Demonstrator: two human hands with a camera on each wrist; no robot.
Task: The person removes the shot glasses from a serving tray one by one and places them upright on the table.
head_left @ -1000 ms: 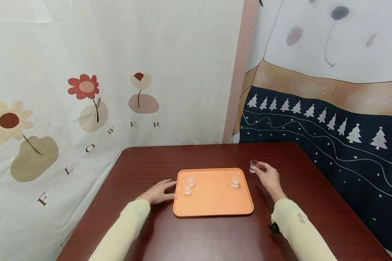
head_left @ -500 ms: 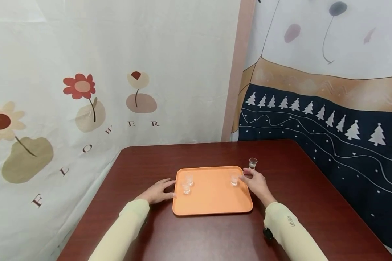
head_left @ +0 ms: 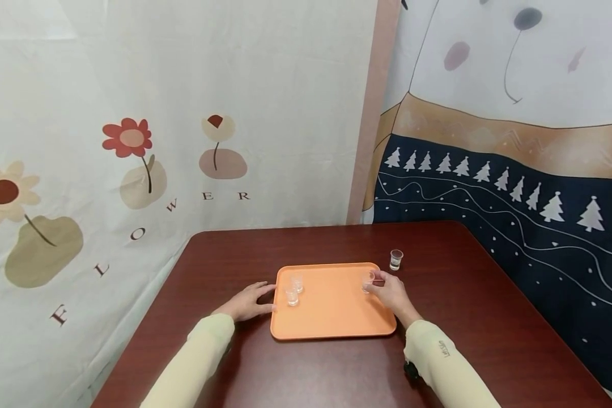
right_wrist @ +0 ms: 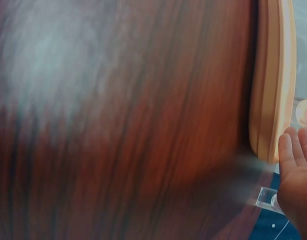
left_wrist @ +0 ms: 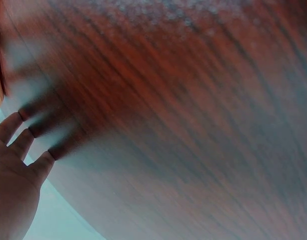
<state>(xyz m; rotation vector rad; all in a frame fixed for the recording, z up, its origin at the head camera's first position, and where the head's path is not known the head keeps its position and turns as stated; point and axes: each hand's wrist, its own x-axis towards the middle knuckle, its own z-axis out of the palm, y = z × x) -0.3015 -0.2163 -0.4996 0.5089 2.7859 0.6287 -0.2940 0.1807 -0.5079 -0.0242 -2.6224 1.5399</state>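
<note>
An orange tray [head_left: 331,317] lies on the table. My left hand [head_left: 245,302] is at its left edge, fingers spread and fingertips right at the rim. Over the tray's right side, my right hand [head_left: 394,294] pinches a small clear shot glass [head_left: 367,279] between thumb and fingers; part of the glass is hidden behind them. Two more clear shot glasses stand on the tray's left side, a front glass [head_left: 292,297] and a back glass [head_left: 298,283]. Off the tray, beyond the right hand, another shot glass [head_left: 395,260] stands upright on the table.
The dark red wooden table [head_left: 331,374] has rounded far corners. Behind it hangs a pale curtain [head_left: 296,113] with flower prints, and to the right a dark blue cloth [head_left: 489,226] with white trees.
My right hand has let go of the shot glass on the table beyond the tray and moved left to the glass on the tray's right side. The left hand has stayed put.
</note>
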